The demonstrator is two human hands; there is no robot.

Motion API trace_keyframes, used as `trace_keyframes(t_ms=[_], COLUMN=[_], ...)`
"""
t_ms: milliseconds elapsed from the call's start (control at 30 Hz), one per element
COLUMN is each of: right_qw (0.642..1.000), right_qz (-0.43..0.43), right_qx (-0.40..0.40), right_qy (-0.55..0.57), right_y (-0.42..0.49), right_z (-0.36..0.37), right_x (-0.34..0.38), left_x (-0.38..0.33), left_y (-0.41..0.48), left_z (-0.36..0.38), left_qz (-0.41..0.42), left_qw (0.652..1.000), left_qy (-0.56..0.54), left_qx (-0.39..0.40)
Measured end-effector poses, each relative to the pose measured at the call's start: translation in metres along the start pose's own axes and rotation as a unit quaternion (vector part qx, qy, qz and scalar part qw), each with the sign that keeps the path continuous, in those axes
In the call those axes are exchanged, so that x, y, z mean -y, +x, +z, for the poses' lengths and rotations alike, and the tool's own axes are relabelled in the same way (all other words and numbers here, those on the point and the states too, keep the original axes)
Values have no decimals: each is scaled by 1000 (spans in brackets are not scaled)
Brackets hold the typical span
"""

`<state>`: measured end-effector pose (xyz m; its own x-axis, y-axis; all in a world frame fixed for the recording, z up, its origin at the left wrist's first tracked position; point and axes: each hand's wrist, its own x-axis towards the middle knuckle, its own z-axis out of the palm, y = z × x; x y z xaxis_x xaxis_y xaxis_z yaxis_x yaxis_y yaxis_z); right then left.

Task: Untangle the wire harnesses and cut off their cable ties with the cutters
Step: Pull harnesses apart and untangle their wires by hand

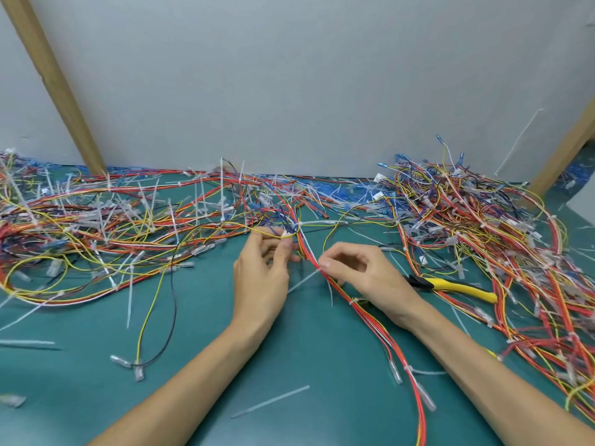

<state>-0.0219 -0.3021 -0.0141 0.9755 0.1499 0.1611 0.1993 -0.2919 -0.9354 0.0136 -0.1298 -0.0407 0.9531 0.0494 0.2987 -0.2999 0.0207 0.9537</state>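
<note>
Centrally, the left hand point(260, 276) pinches a yellow wire point(264, 231); the right hand point(367, 275) pinches the red harness point(373, 324). Yellow-handled cutters point(457, 287) lie just right of it.

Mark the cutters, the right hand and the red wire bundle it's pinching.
cutters point(457, 287): head view, on the yellow handle.
right hand point(363, 272): head view, back of the hand.
red wire bundle point(375, 329): head view, free stretch beside the right wrist.
</note>
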Motion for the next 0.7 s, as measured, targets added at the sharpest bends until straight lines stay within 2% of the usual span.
trace_keyframes(t_ms=[100, 267, 433, 567, 700], right_qw=[999, 999, 998, 999, 999], right_qz=[1, 8, 16, 0, 4], right_qx=[-6, -49, -62, -39, -51], right_qy=[-35, 2, 11, -9, -3], right_y=[0, 2, 5, 4, 3], right_z=[4, 4, 5, 4, 4], right_x=[-1, -6, -11, -12, -12], left_x=[-3, -8, -10, -11, -11], left_y=[-1, -7, -8, -7, -9], left_z=[0, 2, 1, -1, 0], left_qz=[3, -5, 35, 56, 52], left_qw=[1000, 994, 976, 978, 975], left_qy=[18, 98, 160, 163, 187], left_qx=[19, 57, 141, 114, 111])
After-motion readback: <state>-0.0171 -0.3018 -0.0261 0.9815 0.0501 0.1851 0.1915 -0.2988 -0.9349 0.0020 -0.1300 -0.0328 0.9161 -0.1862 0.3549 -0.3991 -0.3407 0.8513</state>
